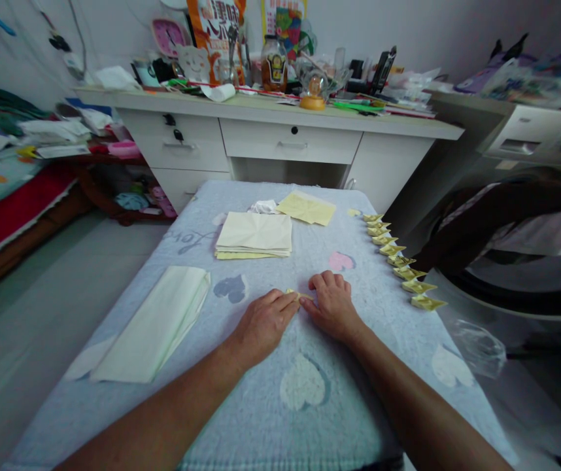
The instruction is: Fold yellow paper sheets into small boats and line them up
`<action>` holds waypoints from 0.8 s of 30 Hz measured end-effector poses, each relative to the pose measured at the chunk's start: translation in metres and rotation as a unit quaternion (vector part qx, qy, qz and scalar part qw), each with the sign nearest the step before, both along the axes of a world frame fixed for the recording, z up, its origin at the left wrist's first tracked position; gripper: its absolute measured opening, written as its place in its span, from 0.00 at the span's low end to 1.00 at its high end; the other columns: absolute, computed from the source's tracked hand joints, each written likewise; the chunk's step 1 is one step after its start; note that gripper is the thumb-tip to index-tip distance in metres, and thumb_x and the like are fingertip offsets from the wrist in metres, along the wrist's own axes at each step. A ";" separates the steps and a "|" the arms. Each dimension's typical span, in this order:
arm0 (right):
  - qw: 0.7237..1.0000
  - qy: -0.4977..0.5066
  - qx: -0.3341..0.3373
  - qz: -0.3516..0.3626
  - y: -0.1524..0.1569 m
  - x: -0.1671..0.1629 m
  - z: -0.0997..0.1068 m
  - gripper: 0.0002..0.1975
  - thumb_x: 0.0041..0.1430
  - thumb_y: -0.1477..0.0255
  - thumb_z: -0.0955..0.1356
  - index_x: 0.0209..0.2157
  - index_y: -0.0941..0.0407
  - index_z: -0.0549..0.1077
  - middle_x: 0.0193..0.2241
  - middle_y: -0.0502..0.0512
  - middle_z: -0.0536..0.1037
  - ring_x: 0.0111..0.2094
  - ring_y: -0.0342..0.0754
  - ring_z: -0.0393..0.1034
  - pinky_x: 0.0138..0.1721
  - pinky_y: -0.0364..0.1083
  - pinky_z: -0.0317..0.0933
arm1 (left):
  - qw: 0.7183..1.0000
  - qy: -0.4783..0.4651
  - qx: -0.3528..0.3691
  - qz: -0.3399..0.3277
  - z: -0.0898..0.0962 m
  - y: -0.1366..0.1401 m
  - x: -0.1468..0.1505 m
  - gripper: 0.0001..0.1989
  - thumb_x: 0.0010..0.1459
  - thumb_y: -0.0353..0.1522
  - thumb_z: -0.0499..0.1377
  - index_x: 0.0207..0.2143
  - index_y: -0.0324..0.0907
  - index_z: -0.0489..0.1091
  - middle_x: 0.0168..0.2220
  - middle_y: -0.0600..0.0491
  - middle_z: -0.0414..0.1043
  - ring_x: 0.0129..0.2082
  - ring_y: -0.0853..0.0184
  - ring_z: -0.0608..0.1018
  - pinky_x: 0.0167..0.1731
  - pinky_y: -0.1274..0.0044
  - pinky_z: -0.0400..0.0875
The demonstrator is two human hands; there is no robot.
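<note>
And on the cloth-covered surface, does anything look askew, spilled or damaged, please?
I see nothing spilled or damaged there. Slightly odd: the yellow paper lies at an angle behind the straighter paper stack, and beside it is a crumpled white item, unlike the flat sheets.

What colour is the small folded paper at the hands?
The paper is yellow, seen best in the head view.
</note>
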State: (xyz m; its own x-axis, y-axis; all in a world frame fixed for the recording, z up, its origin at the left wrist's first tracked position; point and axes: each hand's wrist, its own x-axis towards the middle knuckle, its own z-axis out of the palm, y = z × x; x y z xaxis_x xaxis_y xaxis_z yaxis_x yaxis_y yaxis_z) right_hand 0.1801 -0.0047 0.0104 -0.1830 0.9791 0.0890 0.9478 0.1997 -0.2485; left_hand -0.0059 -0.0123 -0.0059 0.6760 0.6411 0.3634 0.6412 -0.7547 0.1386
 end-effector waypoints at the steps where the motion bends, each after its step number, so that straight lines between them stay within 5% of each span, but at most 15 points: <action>1: 1.000 -0.003 0.000 -0.001 0.000 -0.001 0.000 0.14 0.60 0.59 0.65 0.41 0.54 0.69 0.41 0.58 0.69 0.44 0.55 0.59 0.43 0.51 0.51 | 1.000 -0.004 -0.002 -0.003 0.000 0.000 0.000 0.15 0.63 0.26 0.52 0.51 0.40 0.68 0.49 0.49 0.74 0.44 0.63 0.73 0.43 0.71 0.73; 12: 0.999 0.047 -0.008 0.006 0.007 0.010 -0.003 0.07 0.63 0.70 0.62 0.37 0.54 0.71 0.38 0.56 0.70 0.42 0.53 0.59 0.40 0.50 0.50 | 0.998 -0.040 -0.050 -0.002 0.000 0.002 -0.001 0.11 0.62 0.27 0.54 0.45 0.42 0.71 0.47 0.50 0.74 0.46 0.61 0.71 0.46 0.67 0.71; 19: 0.982 0.128 0.025 0.133 0.002 0.012 -0.001 0.12 0.55 0.68 0.69 0.42 0.55 0.70 0.41 0.56 0.68 0.43 0.53 0.58 0.44 0.51 0.51 | 0.988 -0.108 -0.111 0.010 0.010 0.003 0.002 0.14 0.57 0.27 0.59 0.47 0.43 0.68 0.45 0.50 0.72 0.49 0.62 0.69 0.52 0.67 0.66; 24: 0.981 0.123 0.014 0.151 0.005 0.011 -0.005 0.07 0.59 0.71 0.68 0.40 0.54 0.72 0.37 0.55 0.71 0.41 0.51 0.59 0.42 0.49 0.51 | 0.984 -0.122 -0.117 0.054 0.010 0.004 -0.001 0.17 0.54 0.30 0.63 0.46 0.43 0.68 0.47 0.49 0.70 0.49 0.59 0.69 0.52 0.65 0.65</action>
State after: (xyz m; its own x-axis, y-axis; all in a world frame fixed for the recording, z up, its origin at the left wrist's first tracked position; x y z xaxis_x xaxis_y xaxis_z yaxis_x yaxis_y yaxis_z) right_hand 0.1909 -0.0001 0.0058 -0.4330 0.8803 0.1938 0.7563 0.4718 -0.4532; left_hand -0.0074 -0.0082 0.0043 0.5108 0.7895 0.3402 0.6413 -0.6135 0.4609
